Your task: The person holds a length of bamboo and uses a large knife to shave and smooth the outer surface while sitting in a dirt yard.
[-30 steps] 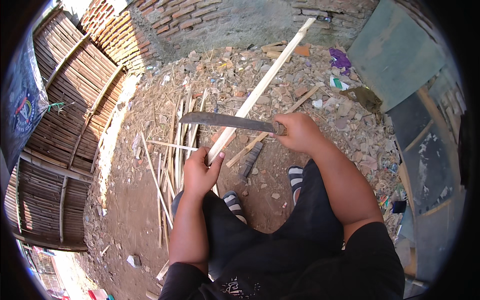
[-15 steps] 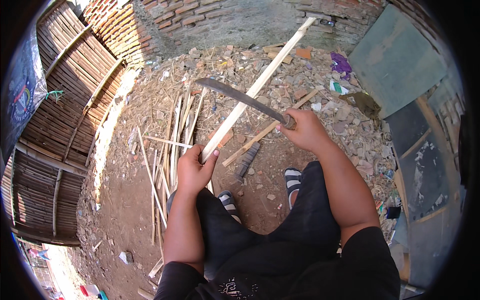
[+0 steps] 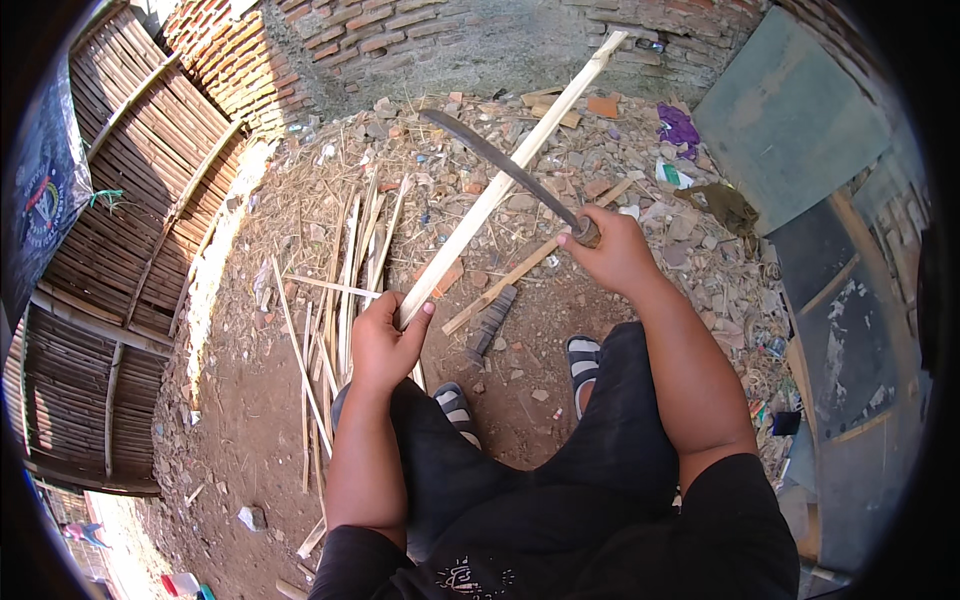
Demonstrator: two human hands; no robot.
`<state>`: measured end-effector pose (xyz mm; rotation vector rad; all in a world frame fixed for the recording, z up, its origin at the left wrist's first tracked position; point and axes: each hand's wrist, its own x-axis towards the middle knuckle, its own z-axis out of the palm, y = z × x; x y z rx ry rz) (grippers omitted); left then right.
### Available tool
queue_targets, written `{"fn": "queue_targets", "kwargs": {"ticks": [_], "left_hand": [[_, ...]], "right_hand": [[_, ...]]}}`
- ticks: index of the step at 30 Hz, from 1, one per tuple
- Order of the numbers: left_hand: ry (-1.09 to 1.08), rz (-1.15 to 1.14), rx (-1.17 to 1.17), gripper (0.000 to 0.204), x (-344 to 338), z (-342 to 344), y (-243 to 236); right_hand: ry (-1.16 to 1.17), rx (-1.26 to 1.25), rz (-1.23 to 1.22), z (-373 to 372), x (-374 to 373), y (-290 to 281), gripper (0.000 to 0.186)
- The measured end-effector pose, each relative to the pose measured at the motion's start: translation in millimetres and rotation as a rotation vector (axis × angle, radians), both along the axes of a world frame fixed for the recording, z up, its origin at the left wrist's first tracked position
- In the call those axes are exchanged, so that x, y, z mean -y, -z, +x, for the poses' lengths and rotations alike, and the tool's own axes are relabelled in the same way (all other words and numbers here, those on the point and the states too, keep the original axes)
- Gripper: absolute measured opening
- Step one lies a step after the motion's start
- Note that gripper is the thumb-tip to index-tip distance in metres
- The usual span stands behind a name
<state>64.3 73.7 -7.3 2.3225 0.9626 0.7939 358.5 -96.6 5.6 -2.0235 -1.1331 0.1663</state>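
My left hand [image 3: 388,340] is closed round the near end of a long pale split bamboo strip [image 3: 478,218], which slants up and away to the right. In my right hand [image 3: 610,250] is the handle of a machete [image 3: 500,160]. Its dark curved blade points to the upper left and crosses the strip about midway. Whether the edge touches the strip or hovers above it I cannot tell. Between my feet and the strip lies a dark ribbed cylindrical piece, perhaps a sheath or grip [image 3: 492,322], on the soil.
Several split strips [image 3: 350,270] lie left of my feet. A flat wooden slat [image 3: 510,285] lies beyond the dark piece. Rubble [image 3: 690,225] covers the ground up to a brick wall [image 3: 440,50]. A bamboo-slat panel [image 3: 140,140] stands left; grey boards [image 3: 790,120] lean at right.
The machete blade has turned more steeply upright, its tip shifting right and up, and its crossing point has moved farther along the strip. My left hand keeps its hold.
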Motion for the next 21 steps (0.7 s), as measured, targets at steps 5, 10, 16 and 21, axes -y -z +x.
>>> {"fn": "queue_targets", "kwargs": {"ticks": [5, 10, 16, 21], "left_hand": [[0.024, -0.065, 0.047, 0.032, 2.4, 0.6, 0.0], [0.011, -0.093, 0.047, 0.032, -7.3, -5.9, 5.6], [-0.002, -0.098, 0.044, 0.032, -1.9, -1.1, 3.1], [0.015, -0.056, 0.060, 0.032, -3.8, -1.5, 4.1]], "right_hand": [[-0.298, 0.376, -0.119, -15.6, 0.3, 3.8, 0.037], [-0.067, 0.180, 0.014, -0.4, -2.5, 4.1, 0.039], [0.031, 0.003, 0.086, 8.0, 0.0, 7.4, 0.043], [-0.263, 0.277, -0.062, -11.2, -2.7, 6.5, 0.040]]}}
